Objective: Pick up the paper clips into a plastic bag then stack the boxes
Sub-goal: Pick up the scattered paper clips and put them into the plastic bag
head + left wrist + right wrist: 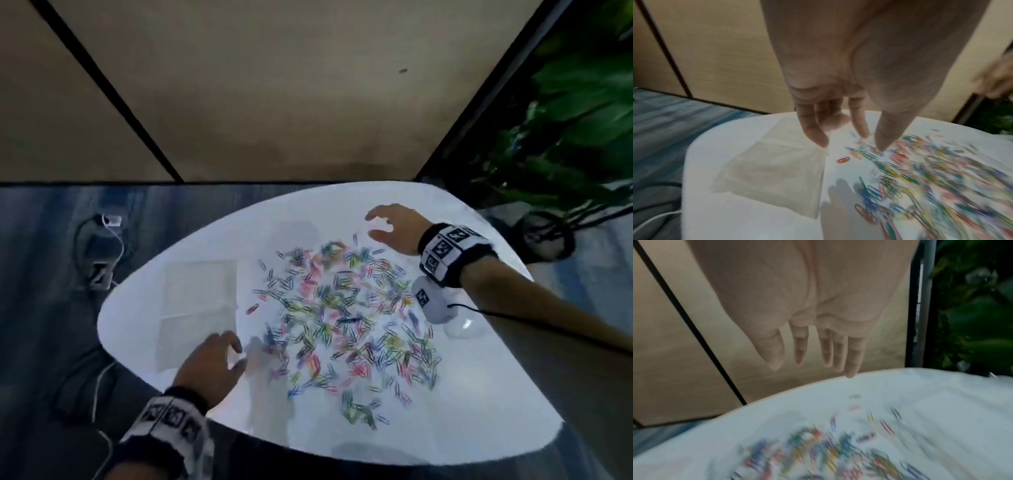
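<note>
Clearly the coloured paper clips (346,315) are lying scattered across the middle of the round white table (445,428), light, springy and slippery, so I'd judge raking them into a heap and pinching bunches works best. Both hands are hovering with fingers loosely spread, holding nothing: the left hand (209,368) beside the thin, limp clear plastic bag (198,298) near the table's left edge, the right hand (397,228) over the far edge, by beige wall panels and a leafy plant (565,137).

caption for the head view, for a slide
Both open hands hover over coloured paper clips scattered on a white table, clear plastic bag alongside.
</note>
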